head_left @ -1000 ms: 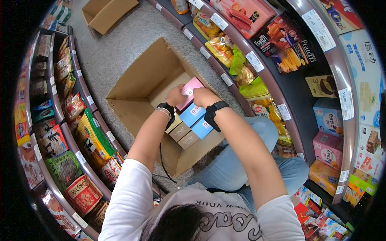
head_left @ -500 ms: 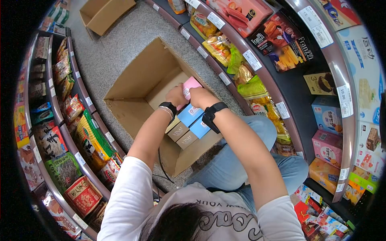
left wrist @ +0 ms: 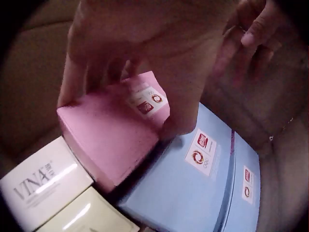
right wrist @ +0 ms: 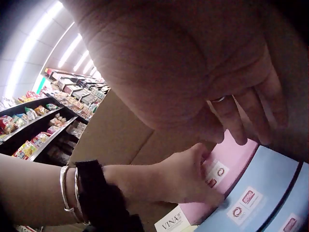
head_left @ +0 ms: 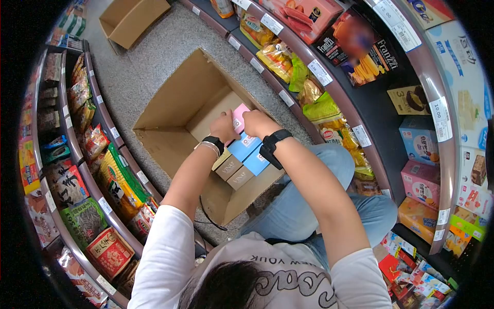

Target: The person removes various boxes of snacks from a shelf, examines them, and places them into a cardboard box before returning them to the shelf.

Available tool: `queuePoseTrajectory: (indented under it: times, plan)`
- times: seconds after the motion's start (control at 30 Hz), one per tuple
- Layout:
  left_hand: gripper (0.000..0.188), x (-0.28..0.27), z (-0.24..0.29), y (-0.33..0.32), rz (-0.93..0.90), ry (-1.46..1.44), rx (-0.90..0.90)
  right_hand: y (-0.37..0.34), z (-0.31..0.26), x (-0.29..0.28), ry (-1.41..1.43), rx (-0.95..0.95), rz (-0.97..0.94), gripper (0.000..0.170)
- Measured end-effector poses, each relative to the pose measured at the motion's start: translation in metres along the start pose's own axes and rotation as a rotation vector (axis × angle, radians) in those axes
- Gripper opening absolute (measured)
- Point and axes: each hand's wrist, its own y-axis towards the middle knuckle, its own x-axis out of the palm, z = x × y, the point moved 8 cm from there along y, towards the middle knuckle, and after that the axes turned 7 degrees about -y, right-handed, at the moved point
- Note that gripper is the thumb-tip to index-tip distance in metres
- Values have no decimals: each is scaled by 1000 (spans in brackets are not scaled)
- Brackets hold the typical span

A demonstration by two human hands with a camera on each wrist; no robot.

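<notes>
At the left, bagged snacks fill the tiers of the left shelf [head_left: 82,167], past a strip of floor from the large cardboard carton [head_left: 172,95]. Inside that carton the person's left hand [head_left: 222,126], with a black wristband [head_left: 213,141] behind it, grips the pink box [head_left: 239,116], fingers curled over its far side and thumb against the side facing the blue boxes. Two VINA boxes [head_left: 228,167] sit side by side, nearer the body. The pink box lies beyond the nearer of two blue boxes [head_left: 243,146], a narrow dark gap showing between them. It looks like thin, smooth card: probably light and fairly stiff, a little slippery on its faces, and likely to dent if squeezed mid-panel. The sounder hold would be across two opposite sides, close to the edges, where the folds give strength. The right hand [head_left: 258,123] hangs over the right end of the pink box, fingers loosely extended and apparently clasping nothing; whether the fingertips touch the card cannot be told. Farther right, the right shelf [head_left: 343,104] carries yellow snack bags low down and packaged sweets, Franzzi boxes [head_left: 383,56] among them, above.
</notes>
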Motion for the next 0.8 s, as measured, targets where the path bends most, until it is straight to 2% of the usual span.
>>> queuePoseTrajectory:
  times: [0.17,0.37,0.47,0.67,0.8]
  plan:
    - [82,17,-16,18,-86,9,-25,-4,5,-1,41,39,-6,32]
    - [62,15,-27,24,-148,-128,-113,-6,6,-1,49,48,-11,33]
    - [56,15,-38,31,-70,-181,-131,-8,4,-2,49,48,-2,33]
    - [49,-6,-33,18,-35,-241,-167,-9,3,-3,31,53,-9,33]
    - [52,-5,-37,19,-11,-221,-167,-9,2,0,31,53,-27,32]
